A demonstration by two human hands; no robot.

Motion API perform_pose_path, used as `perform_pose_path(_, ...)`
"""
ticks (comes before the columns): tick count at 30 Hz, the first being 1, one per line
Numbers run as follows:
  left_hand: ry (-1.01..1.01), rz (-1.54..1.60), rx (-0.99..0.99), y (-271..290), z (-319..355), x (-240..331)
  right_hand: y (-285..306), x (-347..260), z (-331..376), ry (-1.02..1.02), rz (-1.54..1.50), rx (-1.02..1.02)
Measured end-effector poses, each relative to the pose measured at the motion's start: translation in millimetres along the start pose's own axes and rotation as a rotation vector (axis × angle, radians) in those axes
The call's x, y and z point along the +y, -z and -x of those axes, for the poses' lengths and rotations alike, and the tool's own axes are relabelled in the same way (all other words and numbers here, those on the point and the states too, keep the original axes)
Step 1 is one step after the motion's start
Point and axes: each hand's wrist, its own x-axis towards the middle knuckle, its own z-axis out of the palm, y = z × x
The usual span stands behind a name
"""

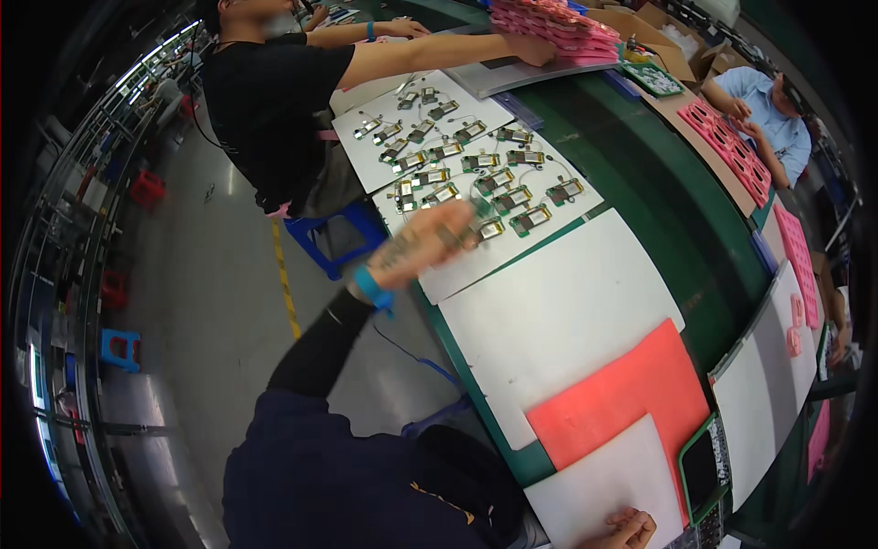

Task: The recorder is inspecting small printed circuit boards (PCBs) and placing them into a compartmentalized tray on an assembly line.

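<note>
My left hand (428,243), motion-blurred and wearing a blue wrist strap, reaches out over the near edge of a white sheet (457,274). The sheet carries several small green circuit boards with wires (498,178). My fingertips lie on or right next to the nearest board (490,230), and the blur hides whether they grip it. My right hand (624,529) is at the bottom edge, with curled fingers resting on a white sheet (594,485). Only its knuckles show.
A blank white sheet (558,311) and a pink sheet (631,393) lie on the green bench (668,247). A person in black (274,101) leans over stacked pink trays (558,27). Another person in blue (777,114) works at pink trays (732,151). Blue stool (338,233) stands left.
</note>
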Motion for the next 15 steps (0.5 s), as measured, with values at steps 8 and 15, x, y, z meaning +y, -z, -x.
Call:
perform_pose_path(8,-0.052,-1.065,0.946,190.7,-67.2,-95.3,24.3,24.9,-23.3,-0.048,0.082,-0.110)
perform_pose_path(15,0.179,-1.359,1.002,183.8,-126.9,-98.8,3.7,-4.6,-2.1,-0.027,0.106,-0.020)
